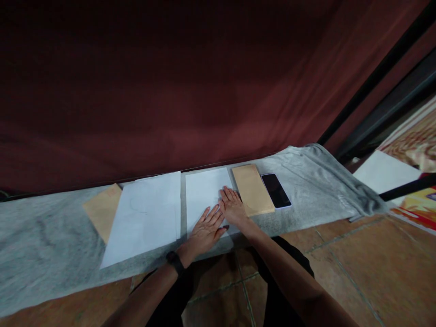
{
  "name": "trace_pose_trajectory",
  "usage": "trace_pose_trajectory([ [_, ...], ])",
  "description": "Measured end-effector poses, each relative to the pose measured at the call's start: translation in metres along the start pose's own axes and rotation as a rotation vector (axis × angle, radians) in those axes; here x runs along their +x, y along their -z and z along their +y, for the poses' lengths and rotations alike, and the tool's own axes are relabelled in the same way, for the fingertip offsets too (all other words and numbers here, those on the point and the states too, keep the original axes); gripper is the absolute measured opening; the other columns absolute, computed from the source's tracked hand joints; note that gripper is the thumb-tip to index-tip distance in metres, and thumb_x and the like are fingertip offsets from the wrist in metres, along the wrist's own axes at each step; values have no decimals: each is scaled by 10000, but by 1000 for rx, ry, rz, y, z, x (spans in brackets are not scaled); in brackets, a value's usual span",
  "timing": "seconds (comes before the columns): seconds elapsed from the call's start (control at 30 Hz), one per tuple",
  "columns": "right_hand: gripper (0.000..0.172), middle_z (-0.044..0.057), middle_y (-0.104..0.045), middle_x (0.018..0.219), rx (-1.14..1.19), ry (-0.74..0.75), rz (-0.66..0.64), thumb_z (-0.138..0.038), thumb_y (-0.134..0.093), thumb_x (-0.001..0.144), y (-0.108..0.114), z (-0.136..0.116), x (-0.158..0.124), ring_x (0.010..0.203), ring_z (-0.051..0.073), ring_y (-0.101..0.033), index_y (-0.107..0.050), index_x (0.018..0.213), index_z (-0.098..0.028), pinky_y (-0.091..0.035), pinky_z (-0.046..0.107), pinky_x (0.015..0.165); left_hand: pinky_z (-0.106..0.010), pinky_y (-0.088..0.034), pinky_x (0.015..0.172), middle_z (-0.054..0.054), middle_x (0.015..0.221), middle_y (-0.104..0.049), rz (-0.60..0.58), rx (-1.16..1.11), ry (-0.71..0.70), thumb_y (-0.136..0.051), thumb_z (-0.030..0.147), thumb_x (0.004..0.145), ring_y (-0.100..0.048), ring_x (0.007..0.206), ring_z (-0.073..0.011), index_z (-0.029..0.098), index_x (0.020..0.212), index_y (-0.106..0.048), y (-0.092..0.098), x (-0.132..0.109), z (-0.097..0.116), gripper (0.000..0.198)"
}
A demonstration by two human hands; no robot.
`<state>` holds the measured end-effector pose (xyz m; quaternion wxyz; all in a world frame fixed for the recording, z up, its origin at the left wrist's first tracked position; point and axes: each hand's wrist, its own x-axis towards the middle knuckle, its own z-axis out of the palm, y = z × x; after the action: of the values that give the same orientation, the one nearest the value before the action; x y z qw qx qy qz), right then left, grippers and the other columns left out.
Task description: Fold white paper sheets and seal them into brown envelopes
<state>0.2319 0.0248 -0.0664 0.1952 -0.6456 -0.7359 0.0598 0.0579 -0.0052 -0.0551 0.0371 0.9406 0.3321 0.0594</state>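
Note:
A white sheet of paper [204, 190] lies on the grey cloth in front of me. My left hand [206, 229] rests flat on its lower part, fingers spread. Beside it, my right hand [232, 206] lies palm down across the sheet's right side, its fingers stretched out. The fingertips of my left hand meet the edge of my right. Close to the right hand is a stack of brown envelopes [252, 190], with a dark-screened phone [275, 190] just past it. To the left sits a stack of larger white sheets [146, 213], partly covering another brown envelope [104, 209].
A grey cloth [44, 245] covers the long narrow surface. Behind it hangs a dark red curtain [163, 100]. Dark bars [374, 77] slant along the right, near a white sheet [386, 170] and a colourful box [418, 204]. Below are brown floor tiles [368, 268].

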Motion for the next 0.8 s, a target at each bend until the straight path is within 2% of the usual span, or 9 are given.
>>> trace_pose_trajectory([
  [0.27, 512, 168, -356, 1597, 13, 107, -16, -334, -451, 1039, 3, -12, -20, 1484, 271, -351, -448, 1499, -110, -276, 477, 1220, -486, -238, 1244, -135, 1565, -441, -14, -5, -16, -373, 501, 1030, -349, 1487, -244, 162, 1525, -392, 6, -42, 33, 601],
  [0.47, 491, 105, -392, 1593, 99, 351, -92, -391, -411, 1056, 4, -24, -42, 1481, 222, -359, -469, 1489, -166, -261, 444, 1240, -475, -319, 1212, -151, 1526, -492, -45, 3, 17, -450, 537, 993, -397, 1460, -273, 153, 1479, -462, 3, -59, 41, 619],
  [0.63, 554, 148, -345, 1610, 65, 264, -58, -385, -446, 1037, 4, -15, -50, 1495, 254, -330, -405, 1524, -124, -287, 473, 1229, -467, -349, 1204, -143, 1572, -428, 17, 11, 28, -453, 499, 1000, -391, 1465, -261, 159, 1537, -369, 6, -72, 42, 641],
  [0.73, 623, 180, -318, 1616, 33, 204, -31, -398, -484, 1018, 4, -9, -55, 1505, 280, -302, -358, 1544, -88, -284, 489, 1228, -461, -377, 1189, -140, 1595, -389, 59, 20, 111, -456, 443, 1003, -364, 1479, -260, 164, 1566, -306, 9, -81, 40, 646],
  [0.8, 646, 193, -302, 1620, 13, 183, -31, -406, -495, 1013, 5, -6, -59, 1509, 292, -289, -347, 1546, -72, -275, 495, 1230, -454, -406, 1170, -135, 1585, -408, 70, 28, 172, -438, 399, 1010, -378, 1471, -253, 167, 1560, -319, 10, -86, 35, 609],
])
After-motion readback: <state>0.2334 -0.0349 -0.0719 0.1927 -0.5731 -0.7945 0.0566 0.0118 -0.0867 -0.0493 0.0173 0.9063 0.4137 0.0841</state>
